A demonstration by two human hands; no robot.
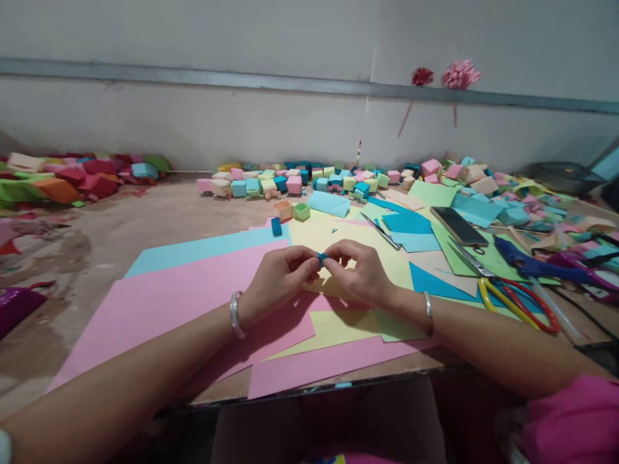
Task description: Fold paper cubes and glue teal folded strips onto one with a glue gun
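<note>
2 hands [280, 283] [363, 274], 2 flowers [422, 77] [461, 75], 1 black phone [458, 225]

Lighting is rather dim and a bit greyish; the wall [290, 122] is dull w/ darker corners. Soft shadows fall under both hands on the paper [193, 283]. Area below worktop [97, 245] is v. dark. Pic slightly soft, edges stretched by wide lens.

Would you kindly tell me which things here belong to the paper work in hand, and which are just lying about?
In the work:
small blue paper piece, between left hand and right hand
scissors, probably

Apparently just about:
phone
red flower
pink flower
</note>
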